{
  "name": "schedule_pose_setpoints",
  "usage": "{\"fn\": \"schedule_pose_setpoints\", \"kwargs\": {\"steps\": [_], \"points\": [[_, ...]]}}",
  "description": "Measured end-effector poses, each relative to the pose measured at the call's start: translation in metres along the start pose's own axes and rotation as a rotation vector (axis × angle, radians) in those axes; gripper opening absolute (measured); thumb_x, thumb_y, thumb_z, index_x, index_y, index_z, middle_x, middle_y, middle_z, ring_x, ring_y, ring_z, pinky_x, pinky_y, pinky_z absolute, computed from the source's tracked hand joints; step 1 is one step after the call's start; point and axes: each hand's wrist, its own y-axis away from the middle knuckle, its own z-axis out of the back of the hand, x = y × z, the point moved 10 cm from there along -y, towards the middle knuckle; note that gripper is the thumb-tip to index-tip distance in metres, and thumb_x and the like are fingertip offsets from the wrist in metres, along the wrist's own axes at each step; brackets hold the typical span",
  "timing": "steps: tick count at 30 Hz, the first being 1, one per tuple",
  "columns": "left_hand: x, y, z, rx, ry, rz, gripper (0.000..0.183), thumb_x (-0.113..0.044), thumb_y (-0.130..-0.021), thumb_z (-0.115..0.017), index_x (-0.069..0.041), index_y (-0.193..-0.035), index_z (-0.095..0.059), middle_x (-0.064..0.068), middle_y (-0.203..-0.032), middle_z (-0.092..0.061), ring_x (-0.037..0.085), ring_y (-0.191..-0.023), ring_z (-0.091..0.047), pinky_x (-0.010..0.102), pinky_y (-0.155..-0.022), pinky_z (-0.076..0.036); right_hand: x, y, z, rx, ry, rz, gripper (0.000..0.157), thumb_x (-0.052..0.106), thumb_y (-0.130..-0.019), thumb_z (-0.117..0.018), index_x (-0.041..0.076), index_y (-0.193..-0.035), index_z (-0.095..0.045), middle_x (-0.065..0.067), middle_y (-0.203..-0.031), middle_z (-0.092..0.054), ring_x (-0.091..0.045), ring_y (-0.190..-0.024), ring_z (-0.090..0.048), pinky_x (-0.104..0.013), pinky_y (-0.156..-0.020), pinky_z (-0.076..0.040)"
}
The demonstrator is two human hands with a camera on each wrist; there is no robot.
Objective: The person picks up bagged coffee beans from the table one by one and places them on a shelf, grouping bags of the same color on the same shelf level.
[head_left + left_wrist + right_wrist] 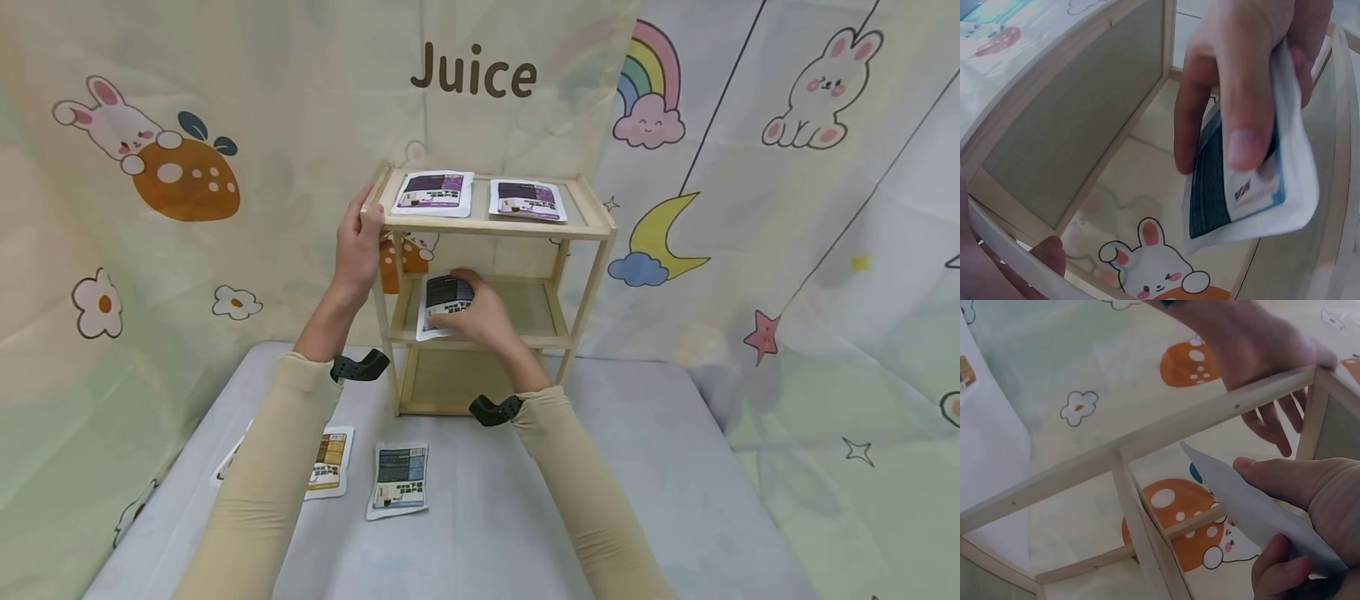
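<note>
Right fingers (1249, 125) pinching pouch (446, 292) | left fingers (372, 220) gripping rack (588, 292) | top tier (487, 225) with purple pouches (435, 194) overhead

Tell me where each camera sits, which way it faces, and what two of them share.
Head: on the head, facing forward and down at the wooden shelf; both sleeves, left hand and right hand show.
Left wrist: on that wrist, facing into the shelf toward printed cloth; the right hand shows, with part of the left hand at lower left.
Right wrist: on that wrist, facing across the shelf frame; both hands show.
Shared: both wrist views show the right hand's packet.
</note>
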Motion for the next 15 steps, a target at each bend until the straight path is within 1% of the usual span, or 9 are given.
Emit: {"fn": "schedule_pose_setpoints", "kwargs": {"steps": [5, 9, 12, 15], "points": [[-0.001, -0.001, -0.002, 0.013, -0.007, -0.009, 0.057, -0.036, -0.101, -0.040, -0.016, -0.153, -0.031, 0.015, -0.138, -0.045, 0.026, -0.107, -0.053, 0.036, -0.091, -0.046, -0.002, -0.016, -0.007, 0.005, 0.001, -0.003, 0.085, 0.025, -0.068, -0.089, 0.014, -0.141, -0.048, -0.011, -0.133, -0.052, -0.024, -0.115, -0.050, -0.038, -0.099, -0.040], [0.000, -0.001, -0.001, 0.010, -0.016, -0.006, 0.057, -0.036, -0.100, -0.040, -0.015, -0.153, -0.031, 0.016, -0.137, -0.045, 0.026, -0.107, -0.053, 0.035, -0.090, -0.047, -0.006, -0.024, -0.017, 0.024, 0.001, -0.013, 0.083, 0.025, -0.070, -0.087, 0.013, -0.141, -0.047, -0.011, -0.134, -0.051, -0.024, -0.118, -0.048, -0.037, -0.100, -0.040], [0.000, -0.001, 0.000, 0.002, -0.009, -0.008, 0.057, -0.035, -0.100, -0.040, -0.015, -0.153, -0.031, 0.017, -0.135, -0.046, 0.026, -0.105, -0.053, 0.034, -0.088, -0.047, -0.010, -0.030, -0.026, 0.043, -0.023, -0.039, 0.082, 0.024, -0.071, -0.087, 0.012, -0.141, -0.046, -0.011, -0.134, -0.051, -0.024, -0.117, -0.048, -0.037, -0.100, -0.040], [0.000, 0.000, 0.001, 0.003, -0.008, -0.011, 0.057, -0.035, -0.100, -0.040, -0.015, -0.153, -0.031, 0.017, -0.135, -0.046, 0.026, -0.105, -0.053, 0.036, -0.088, -0.046, -0.017, -0.035, -0.033, 0.044, -0.044, -0.077, 0.083, 0.022, -0.070, -0.088, 0.012, -0.140, -0.046, -0.011, -0.134, -0.051, -0.024, -0.116, -0.048, -0.036, -0.100, -0.040]]}}
